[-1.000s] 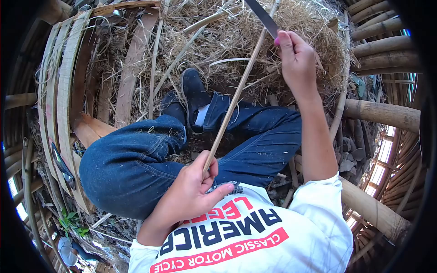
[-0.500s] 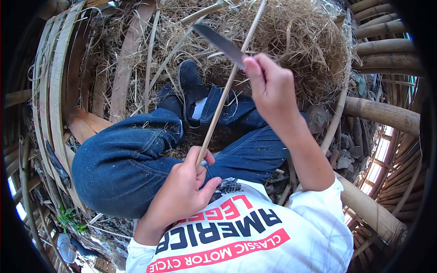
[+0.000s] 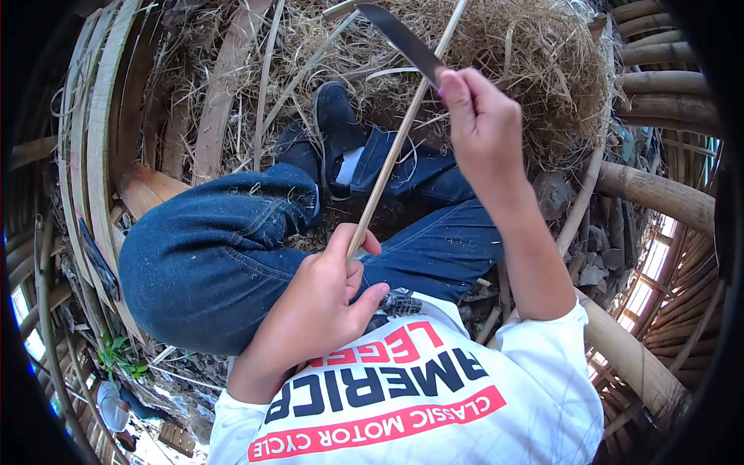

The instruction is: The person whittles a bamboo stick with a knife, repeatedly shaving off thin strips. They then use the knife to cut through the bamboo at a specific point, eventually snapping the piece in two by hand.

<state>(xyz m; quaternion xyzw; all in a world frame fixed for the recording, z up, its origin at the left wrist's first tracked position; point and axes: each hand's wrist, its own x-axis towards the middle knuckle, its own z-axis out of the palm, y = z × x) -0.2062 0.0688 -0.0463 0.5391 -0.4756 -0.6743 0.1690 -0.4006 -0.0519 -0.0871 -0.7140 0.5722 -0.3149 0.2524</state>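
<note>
My left hand (image 3: pixel 325 291) is closed around the near end of a long, thin bamboo stick (image 3: pixel 396 152), close to the shirt front. From there the stick slants up and away to the right, past the top of the view. My right hand (image 3: pixel 487 132) grips a knife (image 3: pixel 401 40), its handle mostly hidden in the fist. The dark, broad blade lies across the stick, tip pointing up and left. Beside the blade, a pale curved sliver (image 3: pixel 391 72) shows. Under the stick are my bent legs in blue jeans (image 3: pixel 209 287) and dark shoes (image 3: pixel 336 116).
Thin shavings (image 3: pixel 535 85) are heaped beyond the feet. Long split bamboo slats (image 3: pixel 99 116) stand at the left, with wooden boards (image 3: pixel 225 108) near them. Thick bamboo poles (image 3: pixel 659 194) and stones (image 3: pixel 593 263) lie at the right. A person (image 3: pixel 114 407) shows at the lower left.
The view has shifted a little, so everything sits slightly higher and further right. The knife has slid a short way outward along the stick, and the pale sliver now shows by the blade.
</note>
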